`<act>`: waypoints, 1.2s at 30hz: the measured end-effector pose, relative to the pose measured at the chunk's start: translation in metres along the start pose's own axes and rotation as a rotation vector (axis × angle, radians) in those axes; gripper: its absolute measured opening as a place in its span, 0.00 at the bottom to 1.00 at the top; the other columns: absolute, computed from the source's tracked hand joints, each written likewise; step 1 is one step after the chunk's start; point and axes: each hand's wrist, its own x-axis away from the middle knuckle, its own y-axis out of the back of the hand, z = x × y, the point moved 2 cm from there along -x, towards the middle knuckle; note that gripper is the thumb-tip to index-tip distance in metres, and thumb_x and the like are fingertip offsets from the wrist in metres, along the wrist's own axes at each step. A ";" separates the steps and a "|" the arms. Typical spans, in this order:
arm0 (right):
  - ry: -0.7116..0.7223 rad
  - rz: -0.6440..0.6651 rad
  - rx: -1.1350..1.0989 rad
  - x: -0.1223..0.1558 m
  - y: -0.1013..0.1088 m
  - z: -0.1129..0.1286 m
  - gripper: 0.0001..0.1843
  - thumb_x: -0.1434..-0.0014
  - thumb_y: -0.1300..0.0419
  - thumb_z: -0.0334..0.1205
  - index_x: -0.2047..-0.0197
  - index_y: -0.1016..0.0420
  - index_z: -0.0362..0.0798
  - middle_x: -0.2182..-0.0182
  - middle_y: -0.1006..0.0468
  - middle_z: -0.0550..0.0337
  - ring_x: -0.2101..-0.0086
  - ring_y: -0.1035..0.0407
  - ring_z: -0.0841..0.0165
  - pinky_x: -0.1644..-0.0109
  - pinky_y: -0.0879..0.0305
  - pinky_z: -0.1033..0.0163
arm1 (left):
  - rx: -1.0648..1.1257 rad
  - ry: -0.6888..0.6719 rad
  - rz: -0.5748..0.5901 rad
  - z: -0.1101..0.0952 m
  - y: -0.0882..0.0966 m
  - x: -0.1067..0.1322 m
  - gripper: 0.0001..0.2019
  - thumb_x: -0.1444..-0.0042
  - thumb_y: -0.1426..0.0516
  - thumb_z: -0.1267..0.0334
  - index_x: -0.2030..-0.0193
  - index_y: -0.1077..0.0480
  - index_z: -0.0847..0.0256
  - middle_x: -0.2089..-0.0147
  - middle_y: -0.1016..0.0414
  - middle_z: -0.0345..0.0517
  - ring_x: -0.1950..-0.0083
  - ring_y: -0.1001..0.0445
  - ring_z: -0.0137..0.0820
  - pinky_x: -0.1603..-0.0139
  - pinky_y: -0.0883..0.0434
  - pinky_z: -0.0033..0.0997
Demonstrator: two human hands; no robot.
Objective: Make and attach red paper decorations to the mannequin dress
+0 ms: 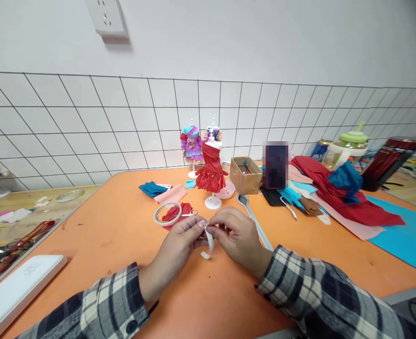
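My left hand (174, 252) and my right hand (238, 238) meet over the orange table (105, 235), fingers pinched together on a short white strip of tape (208, 245) that curls down between them. Just beyond my left hand lies a roll of tape (166, 213) with red fabric scraps (179, 213) inside and beside it. Behind that stands a small mannequin in a red dress (211, 172), with two more dressed mannequins (192, 143) at the wall.
A small cardboard box (246, 175), a pink dish (226, 190), blue and pink cloth pieces (161, 190) and a heap of red, blue and pink fabric (338, 193) lie at the back. A lidded cup (347, 148) stands far right. A white flat case (17, 287) lies at left.
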 end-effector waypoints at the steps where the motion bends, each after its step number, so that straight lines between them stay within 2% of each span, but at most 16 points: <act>1: -0.085 -0.032 -0.029 0.000 0.001 -0.002 0.08 0.40 0.39 0.42 0.58 0.26 0.51 0.63 0.23 0.56 0.70 0.30 0.70 0.66 0.33 0.64 | 0.006 -0.002 -0.020 0.000 0.001 0.000 0.14 0.49 0.36 0.53 0.69 0.29 0.62 0.71 0.29 0.41 0.68 0.30 0.31 0.66 0.30 0.30; 3: -0.243 -0.059 -0.110 -0.003 0.002 -0.006 0.19 0.45 0.34 0.45 0.51 0.30 0.51 0.59 0.23 0.56 0.74 0.31 0.72 0.69 0.33 0.65 | -0.009 -0.017 -0.059 -0.002 0.005 0.000 0.15 0.50 0.35 0.52 0.69 0.30 0.62 0.72 0.29 0.40 0.69 0.30 0.30 0.67 0.30 0.30; 4: -0.296 -0.046 -0.155 -0.004 0.003 -0.008 0.21 0.45 0.34 0.46 0.50 0.30 0.50 0.58 0.22 0.55 0.74 0.31 0.72 0.69 0.33 0.64 | -0.028 -0.024 -0.072 -0.003 0.006 0.000 0.15 0.51 0.35 0.52 0.70 0.30 0.62 0.72 0.29 0.40 0.69 0.30 0.30 0.66 0.29 0.31; 6: -0.339 0.023 -0.231 -0.008 0.003 -0.009 0.16 0.43 0.37 0.47 0.55 0.26 0.48 0.61 0.21 0.55 0.70 0.28 0.69 0.66 0.31 0.63 | -0.091 -0.030 -0.074 -0.006 0.007 0.000 0.16 0.51 0.35 0.51 0.70 0.29 0.62 0.71 0.29 0.41 0.67 0.29 0.31 0.64 0.27 0.33; 9: -0.367 0.094 -0.277 -0.011 0.002 -0.009 0.11 0.43 0.38 0.45 0.64 0.23 0.47 0.67 0.20 0.56 0.66 0.27 0.67 0.62 0.31 0.62 | -0.191 -0.041 -0.052 -0.009 0.006 0.000 0.16 0.49 0.36 0.50 0.70 0.28 0.63 0.70 0.29 0.42 0.67 0.28 0.32 0.63 0.26 0.34; 14: -0.375 0.105 -0.199 -0.009 -0.001 -0.010 0.05 0.45 0.37 0.40 0.69 0.24 0.47 0.72 0.22 0.60 0.69 0.29 0.69 0.64 0.33 0.65 | -0.293 -0.098 -0.051 -0.010 0.007 -0.002 0.16 0.49 0.36 0.50 0.72 0.27 0.63 0.72 0.28 0.43 0.68 0.28 0.31 0.64 0.26 0.31; 20: -0.313 0.070 -0.144 -0.009 0.001 -0.014 0.05 0.42 0.40 0.40 0.67 0.26 0.47 0.71 0.25 0.60 0.69 0.32 0.70 0.66 0.36 0.66 | -0.364 -0.155 -0.119 -0.012 0.010 -0.001 0.18 0.48 0.38 0.47 0.64 0.21 0.62 0.66 0.24 0.50 0.63 0.25 0.37 0.66 0.24 0.32; 23: -0.334 0.048 -0.172 -0.010 0.002 -0.016 0.07 0.42 0.40 0.41 0.67 0.26 0.47 0.71 0.25 0.60 0.69 0.32 0.70 0.66 0.37 0.65 | -0.377 -0.138 -0.116 -0.011 0.009 0.000 0.18 0.49 0.37 0.47 0.61 0.20 0.62 0.63 0.23 0.51 0.61 0.24 0.40 0.68 0.24 0.32; 26: -0.347 0.043 -0.195 -0.010 0.001 -0.019 0.07 0.42 0.41 0.42 0.67 0.27 0.47 0.71 0.26 0.60 0.69 0.33 0.69 0.64 0.37 0.65 | -0.398 -0.109 -0.089 -0.009 0.010 0.000 0.18 0.44 0.41 0.48 0.59 0.20 0.60 0.64 0.24 0.51 0.62 0.25 0.40 0.68 0.24 0.34; 29: -0.369 0.076 -0.234 -0.010 0.001 -0.020 0.08 0.42 0.41 0.42 0.67 0.28 0.47 0.71 0.27 0.60 0.68 0.34 0.69 0.62 0.37 0.64 | -0.629 -0.288 -0.083 -0.013 0.021 -0.003 0.14 0.42 0.42 0.52 0.59 0.19 0.56 0.64 0.25 0.50 0.60 0.27 0.38 0.61 0.27 0.33; 32: -0.402 0.140 -0.293 -0.010 0.000 -0.021 0.09 0.42 0.42 0.44 0.68 0.30 0.47 0.71 0.28 0.61 0.68 0.34 0.69 0.61 0.37 0.63 | -0.853 -0.490 -0.162 -0.020 0.039 -0.009 0.11 0.48 0.36 0.58 0.57 0.19 0.51 0.59 0.24 0.49 0.53 0.29 0.39 0.52 0.33 0.31; 34: -0.425 0.160 -0.338 -0.010 -0.001 -0.022 0.09 0.43 0.41 0.44 0.68 0.30 0.47 0.71 0.28 0.61 0.68 0.34 0.69 0.60 0.37 0.63 | -0.900 -0.515 -0.262 -0.024 0.050 -0.014 0.12 0.47 0.37 0.59 0.55 0.19 0.51 0.58 0.23 0.49 0.53 0.29 0.39 0.52 0.34 0.30; 36: -0.456 0.151 -0.366 -0.010 -0.001 -0.023 0.10 0.43 0.41 0.44 0.67 0.29 0.46 0.69 0.27 0.60 0.66 0.32 0.69 0.59 0.36 0.63 | -0.846 -0.454 -0.274 -0.025 0.055 -0.019 0.09 0.45 0.39 0.57 0.60 0.18 0.54 0.63 0.23 0.49 0.58 0.29 0.38 0.57 0.34 0.30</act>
